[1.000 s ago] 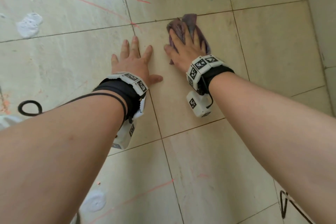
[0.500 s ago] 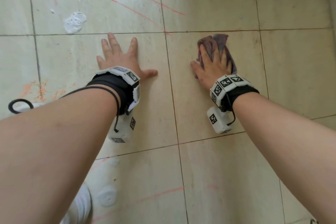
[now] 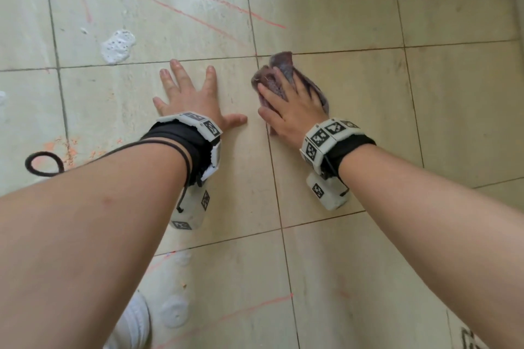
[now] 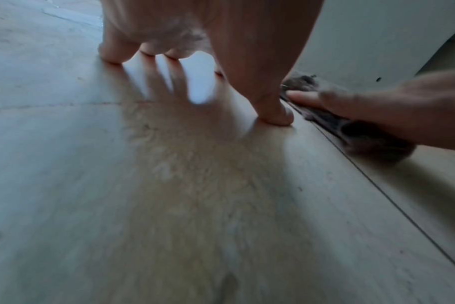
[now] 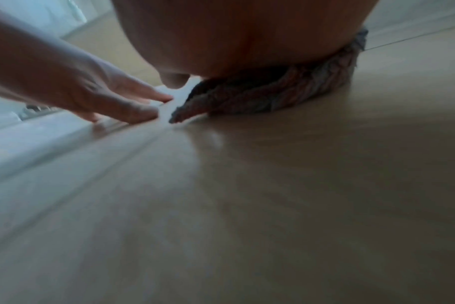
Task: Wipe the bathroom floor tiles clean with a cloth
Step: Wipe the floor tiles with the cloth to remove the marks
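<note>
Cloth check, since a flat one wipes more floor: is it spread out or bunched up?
Bunched up: the cloth sits in thick folds under the right hand.

Each bare forearm wears a black wrist strap point(image 3: 181, 139) topped by a white band of black-and-white square markers point(image 3: 326, 136) — a white camera block point(image 3: 329, 193) hangs beneath, and a thin black cable point(image 3: 85, 157) — apparently looped — trails off the left.

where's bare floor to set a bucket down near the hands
Bare tile lies right of the cloth toward the wall, and below between the forearms. Crowded: foam blob beyond the left hand, and the right hand on the cloth.
</note>
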The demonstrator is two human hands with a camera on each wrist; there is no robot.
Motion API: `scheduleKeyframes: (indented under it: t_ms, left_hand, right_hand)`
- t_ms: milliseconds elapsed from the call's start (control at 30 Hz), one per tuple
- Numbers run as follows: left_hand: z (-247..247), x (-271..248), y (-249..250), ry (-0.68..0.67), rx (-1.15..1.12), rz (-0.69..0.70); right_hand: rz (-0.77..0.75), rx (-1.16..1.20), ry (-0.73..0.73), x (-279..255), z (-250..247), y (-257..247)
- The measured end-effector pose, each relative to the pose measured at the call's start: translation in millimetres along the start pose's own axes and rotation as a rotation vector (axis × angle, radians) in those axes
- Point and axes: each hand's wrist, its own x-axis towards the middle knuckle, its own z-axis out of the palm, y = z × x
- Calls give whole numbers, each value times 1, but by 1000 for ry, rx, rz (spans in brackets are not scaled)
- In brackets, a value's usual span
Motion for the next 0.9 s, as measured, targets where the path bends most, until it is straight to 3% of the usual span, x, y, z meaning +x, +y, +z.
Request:
scheduleKeyframes:
  t_ms: [100,200,267,367,433,533,700,900]
  left_hand:
    - [0,-1,0,-1,0,5]
    - [1,-1,2,-4,0,3]
    - [1,0,3,-11,5,-1]
    - [2,2,1,-9,21,0]
    - [2,2,1,-10,20,6]
    - [1,2,0,-8,17,2]
    - [1,0,2,-22,19,-3]
    - [3,4,2,-8,17,-9]
  right_hand:
    - [102,6,1,5,-10,26]
    - [237,74,63,45,-38,30]
    - [160,46,115,71,-54,14]
    - [18,-85,34,82,-56,-31]
    - [-2,-44,-12,65,-43,-49]
    - [-16,27,0,29,-20,-26]
    - [134,18,12,33,-32,27]
    - [234,129,78,80,-52,-17]
